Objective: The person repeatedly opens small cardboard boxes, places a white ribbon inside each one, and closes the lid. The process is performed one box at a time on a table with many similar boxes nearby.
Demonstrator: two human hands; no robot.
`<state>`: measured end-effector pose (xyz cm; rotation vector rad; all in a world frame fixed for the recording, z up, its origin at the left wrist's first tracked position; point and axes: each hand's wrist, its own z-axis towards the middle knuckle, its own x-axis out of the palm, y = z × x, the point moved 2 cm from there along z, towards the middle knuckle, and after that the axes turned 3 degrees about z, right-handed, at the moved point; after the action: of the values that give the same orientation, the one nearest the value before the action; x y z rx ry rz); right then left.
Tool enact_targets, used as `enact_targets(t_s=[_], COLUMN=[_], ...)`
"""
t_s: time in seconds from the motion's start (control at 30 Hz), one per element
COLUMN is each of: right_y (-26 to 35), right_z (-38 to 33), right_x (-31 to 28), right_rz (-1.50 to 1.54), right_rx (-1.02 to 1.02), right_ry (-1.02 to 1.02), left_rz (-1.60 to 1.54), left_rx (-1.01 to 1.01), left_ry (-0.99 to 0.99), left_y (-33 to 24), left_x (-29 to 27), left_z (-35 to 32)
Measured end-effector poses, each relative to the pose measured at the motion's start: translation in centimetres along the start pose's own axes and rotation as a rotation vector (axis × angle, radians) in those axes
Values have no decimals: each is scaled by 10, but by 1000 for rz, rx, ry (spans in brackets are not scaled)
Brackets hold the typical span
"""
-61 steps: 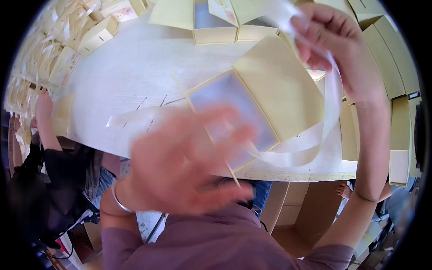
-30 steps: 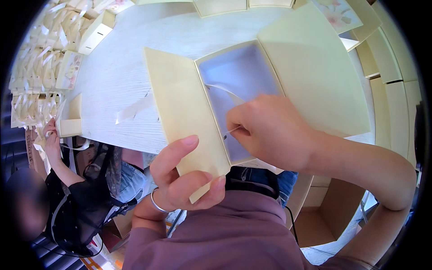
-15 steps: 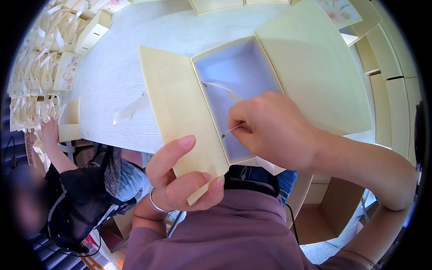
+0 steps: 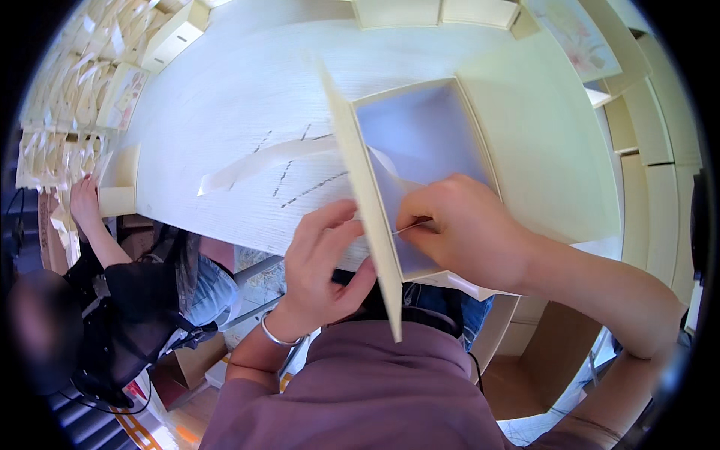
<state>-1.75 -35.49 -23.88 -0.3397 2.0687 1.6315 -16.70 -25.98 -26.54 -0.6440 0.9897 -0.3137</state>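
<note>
A cream folding box (image 4: 416, 120) with a pale lilac inside lies open on the table in front of me. Its left flap (image 4: 369, 202) stands almost edge-on. Inside the box, my right hand (image 4: 457, 232) pinches a thin white ribbon (image 4: 387, 164) close to the flap's inner face. On the flap's outer side is my left hand (image 4: 319, 259), fingers curved and apart beside the panel, with nothing visible in them. Another white ribbon length (image 4: 266, 159) trails left from the flap over the table.
Dark dashes mark the white table (image 4: 217, 97). Many beribboned cream boxes (image 4: 67, 97) crowd the far left, where a co-worker's hand (image 4: 85, 199) touches an open box (image 4: 118, 199). More boxes (image 4: 651, 202) line the right side. An open brown carton (image 4: 551, 352) stands below the table.
The flap has swung up from lying open to nearly upright, and the box has shifted right. My left hand has let go of the flap's corner. My right hand keeps its pinch on the ribbon.
</note>
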Motion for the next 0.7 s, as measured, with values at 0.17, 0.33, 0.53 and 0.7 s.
enact_targets(t_s=[0.17,0.33,0.53,0.7], right_y=[2,0,29,37], right_z=[4,4,-2,-13], right_x=[3,5,-27,-56], right_rz=[85,175,-126,-169], right_rx=[34,134,-14,-122], right_ry=[26,54,-6,-278], left_rz=[13,58,4,159], left_rx=[58,147,61,-200], left_ry=[42,-9,-52,-283], left_y=[3,3,19,68], left_x=[10,10,-8,-60], left_z=[7,9,5,-1])
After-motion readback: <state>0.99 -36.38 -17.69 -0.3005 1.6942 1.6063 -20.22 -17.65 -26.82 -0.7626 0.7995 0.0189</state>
